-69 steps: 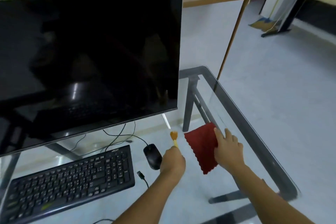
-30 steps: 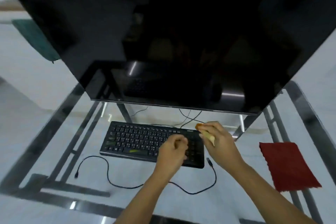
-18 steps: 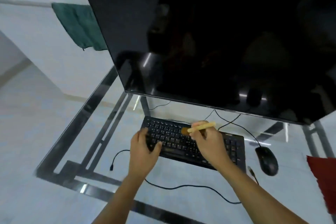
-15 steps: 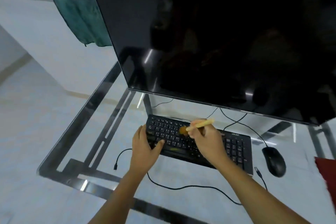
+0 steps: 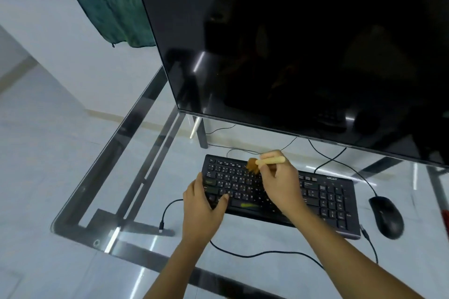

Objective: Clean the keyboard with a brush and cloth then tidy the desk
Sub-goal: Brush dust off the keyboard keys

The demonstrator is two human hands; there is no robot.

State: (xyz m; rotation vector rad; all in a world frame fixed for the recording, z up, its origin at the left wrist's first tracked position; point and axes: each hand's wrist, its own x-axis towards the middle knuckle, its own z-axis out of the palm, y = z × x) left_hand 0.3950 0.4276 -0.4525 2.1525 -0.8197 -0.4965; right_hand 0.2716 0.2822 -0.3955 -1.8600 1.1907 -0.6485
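Observation:
A black keyboard (image 5: 323, 198) lies on the glass desk (image 5: 102, 177) below the monitor. My right hand (image 5: 281, 184) grips a small brush (image 5: 263, 162) with a pale wooden handle; its brown bristles touch the upper key rows left of centre. My left hand (image 5: 202, 204) rests on the keyboard's front left corner, thumb on the keys, holding it in place. A sliver of the red cloth (image 5: 445, 221) shows at the right edge.
A large dark monitor (image 5: 303, 43) overhangs the back of the desk. A black mouse (image 5: 386, 217) sits right of the keyboard. A loose black cable (image 5: 255, 253) curls in front. A green towel (image 5: 111, 7) hangs beyond the desk's left side.
The brush passed from my left hand to my right, and the red cloth was left on the desk's right side. My left hand settled on the keyboard corner; the brush now sweeps the upper keys.

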